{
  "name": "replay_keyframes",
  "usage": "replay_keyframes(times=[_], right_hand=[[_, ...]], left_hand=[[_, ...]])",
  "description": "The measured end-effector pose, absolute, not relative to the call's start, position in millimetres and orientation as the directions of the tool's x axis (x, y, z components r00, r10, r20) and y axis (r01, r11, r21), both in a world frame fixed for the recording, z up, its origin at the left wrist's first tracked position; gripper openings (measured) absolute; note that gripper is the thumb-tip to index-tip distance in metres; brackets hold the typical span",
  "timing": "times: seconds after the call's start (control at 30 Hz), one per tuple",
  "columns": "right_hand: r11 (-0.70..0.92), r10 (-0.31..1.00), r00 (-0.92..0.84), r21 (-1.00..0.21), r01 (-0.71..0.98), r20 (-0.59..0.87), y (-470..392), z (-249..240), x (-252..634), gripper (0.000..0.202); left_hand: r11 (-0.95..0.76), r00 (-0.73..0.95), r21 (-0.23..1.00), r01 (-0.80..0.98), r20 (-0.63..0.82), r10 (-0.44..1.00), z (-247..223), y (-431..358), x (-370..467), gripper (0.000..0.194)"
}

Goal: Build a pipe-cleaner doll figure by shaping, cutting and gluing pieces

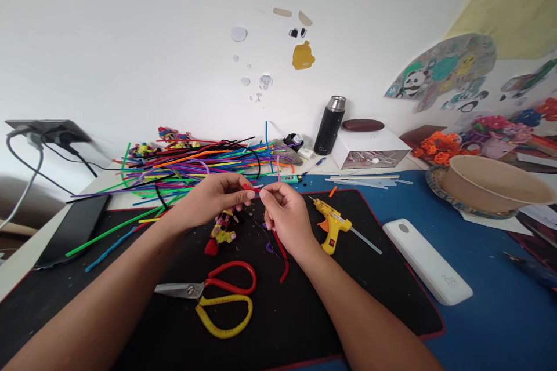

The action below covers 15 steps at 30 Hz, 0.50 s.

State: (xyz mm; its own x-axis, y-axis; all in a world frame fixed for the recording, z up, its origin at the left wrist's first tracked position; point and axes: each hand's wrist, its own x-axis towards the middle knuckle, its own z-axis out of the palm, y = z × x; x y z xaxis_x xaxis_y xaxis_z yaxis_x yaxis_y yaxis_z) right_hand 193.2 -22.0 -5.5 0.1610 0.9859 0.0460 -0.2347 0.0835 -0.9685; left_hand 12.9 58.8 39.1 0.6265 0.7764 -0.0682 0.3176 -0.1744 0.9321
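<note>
Between the fingertips of both my hands runs a red pipe cleaner [281, 249]; its loose end hangs below my right hand toward the black mat. My left hand [221, 194] is closed, thumb and finger pinching one end. My right hand [282, 206] pinches it close by, the other fingers curled in. Below my left hand lies a small yellow, pink and red pipe-cleaner figure [223, 235], partly hidden by that hand. Small purple curled pieces [270, 248] lie beside the red strand. Nearer to me, scissors [213, 295] with one red and one yellow handle rest on the mat.
A yellow hot glue gun [333, 226] with a glue stick lies right of my hands. Behind are a heap of coloured pipe cleaners [209, 165], a black flask [329, 126] and a white box [369, 148]. A white power bank [426, 261] and a bowl [496, 185] stand right.
</note>
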Motion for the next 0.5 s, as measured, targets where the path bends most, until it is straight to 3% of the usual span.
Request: replay_keyframes(times=[0.3, 0.5], right_hand=[[0.11, 0.988, 0.123, -0.987, -0.121, 0.095, -25.5, -1.7, 191.9, 0.018], [0.153, 0.984, 0.086, -0.987, 0.051, 0.157, -27.4, -1.4, 193.1, 0.012]], left_hand=[[-0.135, 0.608, 0.958, 0.254, -0.05, 0.793, 45.1, 58.0, 13.6, 0.046], [-0.335, 0.654, 0.878, 0.341, 0.034, 0.755, 48.9, 58.3, 7.1, 0.039]])
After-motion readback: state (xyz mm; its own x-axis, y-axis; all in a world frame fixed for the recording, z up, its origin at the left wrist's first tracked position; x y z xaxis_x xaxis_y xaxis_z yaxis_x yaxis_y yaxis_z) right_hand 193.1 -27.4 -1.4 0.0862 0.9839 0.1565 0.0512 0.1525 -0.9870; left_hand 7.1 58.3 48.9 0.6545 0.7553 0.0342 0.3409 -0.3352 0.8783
